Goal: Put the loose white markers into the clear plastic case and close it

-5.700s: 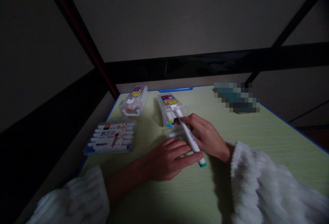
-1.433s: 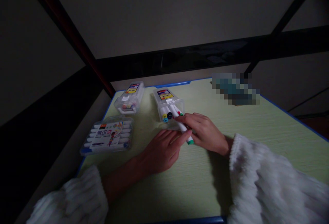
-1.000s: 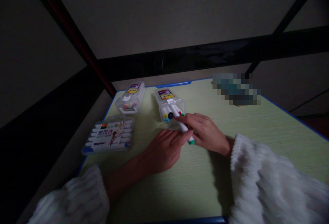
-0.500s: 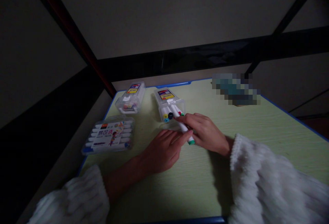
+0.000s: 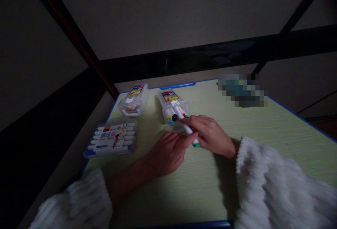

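A white marker (image 5: pixel 187 128) with a green end slants out of the open front of a clear plastic marker case (image 5: pixel 176 97). My right hand (image 5: pixel 210 134) is closed round the marker from the right. My left hand (image 5: pixel 168 153) is closed too, its thumb against the marker near the green end; its other fingertips are partly hidden. Inside the case, several white markers show coloured ends, among them a yellow end (image 5: pixel 169 118) and a black end (image 5: pixel 174 118). The case's clear flap (image 5: pixel 175 128) lies lowered just beyond my left fingers.
A second clear case (image 5: pixel 137 97) with a handle, its front closed, stands at the back left. Nearer lies a flat clear pack of white markers (image 5: pixel 112 137). A blurred-out object (image 5: pixel 240 92) is at the back right. Blue edging (image 5: pixel 297 116) borders the pale green tabletop (image 5: pixel 263 127).
Both hands and the marker stay almost where they were. The view has shifted very slightly.
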{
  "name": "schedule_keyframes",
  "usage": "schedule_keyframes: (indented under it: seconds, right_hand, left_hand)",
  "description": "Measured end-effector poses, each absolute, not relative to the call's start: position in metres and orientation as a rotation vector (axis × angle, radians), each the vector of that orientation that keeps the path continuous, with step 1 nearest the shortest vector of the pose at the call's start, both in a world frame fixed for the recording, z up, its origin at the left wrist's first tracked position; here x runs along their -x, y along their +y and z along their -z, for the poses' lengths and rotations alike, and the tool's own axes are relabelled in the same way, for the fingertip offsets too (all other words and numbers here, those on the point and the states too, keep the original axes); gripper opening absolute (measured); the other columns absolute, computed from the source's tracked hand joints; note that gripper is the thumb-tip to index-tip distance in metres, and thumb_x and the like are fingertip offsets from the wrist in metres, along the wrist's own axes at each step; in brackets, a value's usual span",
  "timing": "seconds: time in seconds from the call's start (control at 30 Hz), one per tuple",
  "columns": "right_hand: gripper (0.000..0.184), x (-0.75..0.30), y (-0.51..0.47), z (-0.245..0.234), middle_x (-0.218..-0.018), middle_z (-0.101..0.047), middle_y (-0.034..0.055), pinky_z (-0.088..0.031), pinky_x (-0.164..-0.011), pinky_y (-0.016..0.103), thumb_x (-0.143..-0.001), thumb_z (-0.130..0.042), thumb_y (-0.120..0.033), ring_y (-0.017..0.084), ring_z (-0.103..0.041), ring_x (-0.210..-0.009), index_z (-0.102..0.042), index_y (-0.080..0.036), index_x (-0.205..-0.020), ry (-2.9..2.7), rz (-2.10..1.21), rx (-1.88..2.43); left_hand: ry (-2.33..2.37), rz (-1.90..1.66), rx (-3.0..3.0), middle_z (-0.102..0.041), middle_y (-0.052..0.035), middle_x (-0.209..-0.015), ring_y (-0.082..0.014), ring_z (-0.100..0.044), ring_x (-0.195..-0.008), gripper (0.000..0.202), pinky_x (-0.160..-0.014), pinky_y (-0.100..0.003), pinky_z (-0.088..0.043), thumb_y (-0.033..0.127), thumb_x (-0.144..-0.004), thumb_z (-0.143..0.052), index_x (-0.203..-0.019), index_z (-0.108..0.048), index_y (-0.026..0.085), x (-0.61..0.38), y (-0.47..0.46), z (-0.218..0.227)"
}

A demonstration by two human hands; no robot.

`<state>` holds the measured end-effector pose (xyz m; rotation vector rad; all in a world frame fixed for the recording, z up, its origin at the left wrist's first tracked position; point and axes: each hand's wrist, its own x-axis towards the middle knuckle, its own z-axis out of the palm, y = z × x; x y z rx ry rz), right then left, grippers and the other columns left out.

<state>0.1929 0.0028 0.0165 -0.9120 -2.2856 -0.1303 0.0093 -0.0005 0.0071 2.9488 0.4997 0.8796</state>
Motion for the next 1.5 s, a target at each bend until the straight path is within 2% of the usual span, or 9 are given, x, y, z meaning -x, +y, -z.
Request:
schedule_keyframes:
  seconds: [0.37, 1.03, 1.5]
  right_hand:
    - [0.027, -0.1917, 0.0018, -0.0157, -0.088, -0.066, 0.0091, -0.045, -0.064, 0.030, -0.087, -0.038, -0.021, 0.019, -0.061, -0.074, -0.052, -0.011, -0.108, -2.348, 0.029, 0.954]
    - [0.035, -0.1945, 0.0027, -0.0168, -0.083, -0.068, 0.0104, -0.044, -0.060, 0.030, -0.093, -0.029, -0.030, 0.019, -0.062, -0.069, -0.056, -0.010, -0.103, -2.337, 0.168, 0.895]
    - [0.034, -0.1959, 0.0028, -0.0165, -0.070, -0.064, 0.0051, -0.039, -0.056, 0.028, -0.094, -0.027, -0.033, 0.016, -0.058, -0.061, -0.054, -0.013, -0.099, -2.302, 0.226, 0.779]
  left_hand:
    - [0.488, -0.872, -2.964, -0.062, -0.0106, -0.100, -0.0215, -0.057, -0.087, 0.045, -0.075, -0.035, -0.049, 0.008, -0.084, -0.036, -0.128, -0.032, 0.010, -0.0088, -0.0002, -0.0045]
    - [0.537, -0.903, -3.016, -0.058, -0.0128, -0.101, -0.0217, -0.055, -0.091, 0.042, -0.077, -0.035, -0.050, 0.007, -0.083, -0.038, -0.125, -0.038, 0.009, -0.0082, -0.0024, -0.0064]
    - [0.549, -0.954, -3.021, -0.058, -0.0134, -0.101, -0.0225, -0.057, -0.091, 0.040, -0.077, -0.036, -0.050, 0.006, -0.083, -0.038, -0.123, -0.039, 0.010, -0.0072, -0.0026, -0.0060]
